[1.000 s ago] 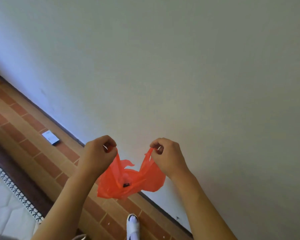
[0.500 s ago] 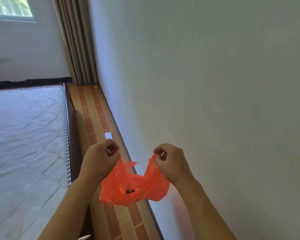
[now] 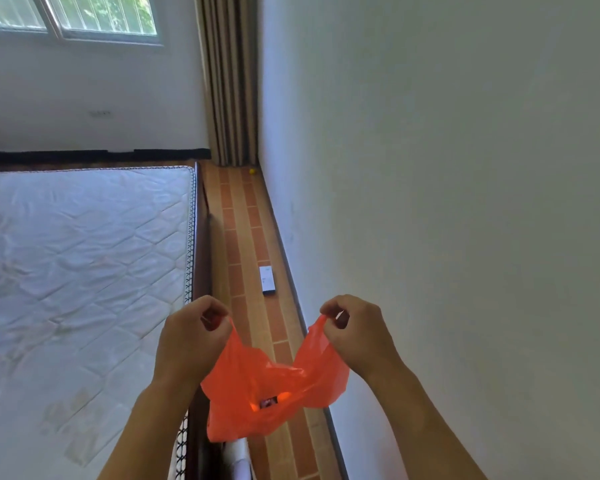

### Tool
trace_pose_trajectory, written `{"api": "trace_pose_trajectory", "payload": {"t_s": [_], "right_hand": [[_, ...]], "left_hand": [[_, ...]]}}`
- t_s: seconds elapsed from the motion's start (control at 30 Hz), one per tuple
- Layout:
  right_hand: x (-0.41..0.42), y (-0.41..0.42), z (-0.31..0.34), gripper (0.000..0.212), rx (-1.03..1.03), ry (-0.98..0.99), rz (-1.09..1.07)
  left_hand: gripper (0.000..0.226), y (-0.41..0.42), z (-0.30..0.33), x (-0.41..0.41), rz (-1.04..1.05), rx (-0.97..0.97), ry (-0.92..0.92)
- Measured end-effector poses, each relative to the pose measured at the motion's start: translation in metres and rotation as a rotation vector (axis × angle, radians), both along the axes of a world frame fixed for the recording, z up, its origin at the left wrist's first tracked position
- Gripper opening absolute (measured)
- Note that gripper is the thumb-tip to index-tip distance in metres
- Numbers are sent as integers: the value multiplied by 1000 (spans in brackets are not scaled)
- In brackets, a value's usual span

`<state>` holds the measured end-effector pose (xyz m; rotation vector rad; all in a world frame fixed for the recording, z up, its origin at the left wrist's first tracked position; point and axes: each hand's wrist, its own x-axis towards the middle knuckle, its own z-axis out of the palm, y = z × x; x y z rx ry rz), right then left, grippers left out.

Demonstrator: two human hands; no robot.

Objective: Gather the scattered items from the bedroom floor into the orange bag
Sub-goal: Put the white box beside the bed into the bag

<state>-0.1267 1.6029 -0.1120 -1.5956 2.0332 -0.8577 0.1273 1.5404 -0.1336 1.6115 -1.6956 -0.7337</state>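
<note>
Pinching the orange bag (image 3: pixel 274 386) by opposite edges, left hand (image 3: pixel 191 336) and right hand (image 3: pixel 357 332) fingers curl tight.

no legible text, small white box (image 3: pixel 267 280) on floor bears unreadable marks

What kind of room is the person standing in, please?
Most likely a bedroom: a bare quilted mattress on a wooden frame, a curtain beside a window, and a narrow tiled floor along the wall.

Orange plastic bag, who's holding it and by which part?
Both hands hold the orange plastic bag: the left hand pinches its left handle, the right hand pinches its right handle, keeping the mouth spread open.
</note>
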Motion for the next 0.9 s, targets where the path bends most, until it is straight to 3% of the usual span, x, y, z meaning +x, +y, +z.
{"api": "trace_pose_trajectory", "payload": {"t_s": [0.37,0.9], "right_hand": [[42,-163,7,22,24,69,25],[73,-331,24,22,-52,122,100]], "left_hand": [[21,-176,2,29,-50,-23,7],[17,-296,0,91,97,-7,45]]}}
